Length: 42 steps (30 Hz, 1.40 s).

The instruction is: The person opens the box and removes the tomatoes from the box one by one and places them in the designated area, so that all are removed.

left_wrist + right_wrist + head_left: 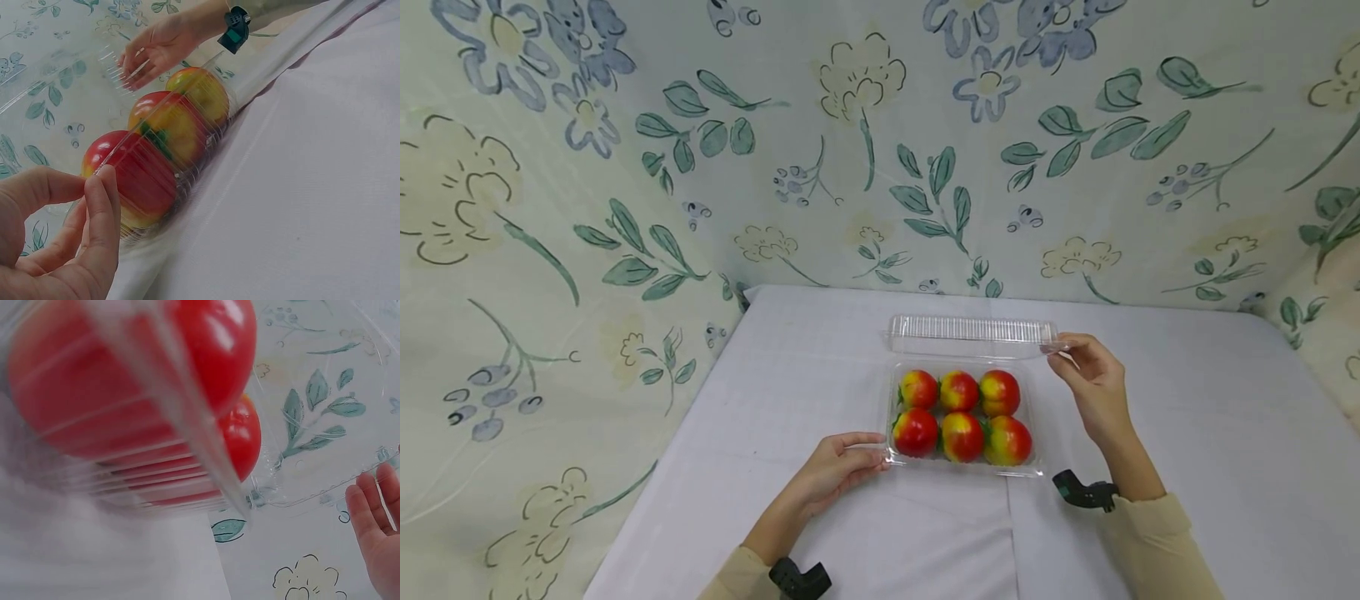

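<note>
The clear plastic box (pixel 962 468) lay on the white cloth (pixel 760 400), its top uncovered, and held six red-and-yellow fruits (pixel 962 437) in two rows of three, with bits of green leaf (pixel 157 139) showing between them. Its clear lid (pixel 973 335), ribbed along one side, stood raised along the far side of the box; whether the two were joined there, the views did not make plain. At the near left corner of the box was the left hand (pixel 842 471), thumb and index finger clamped on the plastic rim, the other fingers bent close beneath. Beyond the far right corner of the box, the right hand (pixel 1093 383) pinched the right end of the lid between thumb and fingers. Each wrist wore a black device, the left one (pixel 801 579) toward the viewer and left of the box, the right one (pixel 1084 490) just off its near right corner. Behind the box hung a pale curtain (pixel 820 225) printed with flowers and leaves.
</note>
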Each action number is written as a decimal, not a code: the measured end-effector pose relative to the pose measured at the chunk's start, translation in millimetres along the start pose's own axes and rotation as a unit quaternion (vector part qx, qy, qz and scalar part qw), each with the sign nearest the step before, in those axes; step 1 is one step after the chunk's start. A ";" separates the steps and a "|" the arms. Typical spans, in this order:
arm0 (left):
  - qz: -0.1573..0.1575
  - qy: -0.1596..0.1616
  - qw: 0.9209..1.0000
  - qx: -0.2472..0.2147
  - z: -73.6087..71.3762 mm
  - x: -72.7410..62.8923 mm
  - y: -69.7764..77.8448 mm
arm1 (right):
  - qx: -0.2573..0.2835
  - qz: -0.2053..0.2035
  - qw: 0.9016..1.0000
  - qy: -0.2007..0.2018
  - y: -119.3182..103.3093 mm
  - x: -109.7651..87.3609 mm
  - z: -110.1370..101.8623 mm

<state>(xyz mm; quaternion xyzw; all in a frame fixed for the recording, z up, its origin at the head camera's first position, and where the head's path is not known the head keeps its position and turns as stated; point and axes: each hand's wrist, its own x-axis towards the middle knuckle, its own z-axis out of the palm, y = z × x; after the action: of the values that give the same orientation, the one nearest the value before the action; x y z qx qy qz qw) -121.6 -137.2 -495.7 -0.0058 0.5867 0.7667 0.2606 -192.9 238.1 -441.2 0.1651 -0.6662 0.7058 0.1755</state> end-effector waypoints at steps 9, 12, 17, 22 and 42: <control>0.000 -0.004 1.000 0.001 -0.1 1.0 -0.7 | -0.014 0.022 1.000 -0.003 7.1 1.9 -4.2; 0.001 -0.003 1.000 0.002 -0.1 1.3 -0.6 | -0.027 0.026 0.999 -0.008 9.7 2.3 -6.7; 0.001 -0.004 1.000 0.003 -0.1 1.5 -0.3 | -0.054 0.026 0.998 -0.029 15.5 3.9 -12.3; 0.001 -0.005 1.000 0.003 -0.3 1.0 0.1 | -0.083 0.038 0.995 -0.045 20.8 6.2 -15.8; 0.001 -0.002 1.000 -0.003 -1.6 1.9 -2.0 | -0.107 0.070 0.989 -0.072 28.6 20.0 -19.8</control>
<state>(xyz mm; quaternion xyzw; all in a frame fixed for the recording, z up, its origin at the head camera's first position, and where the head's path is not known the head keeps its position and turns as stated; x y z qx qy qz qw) -122.8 -137.6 -498.6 -0.0046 0.5840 0.7686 0.2610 -223.9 257.0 -458.2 0.1490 -0.7588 0.6271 0.0937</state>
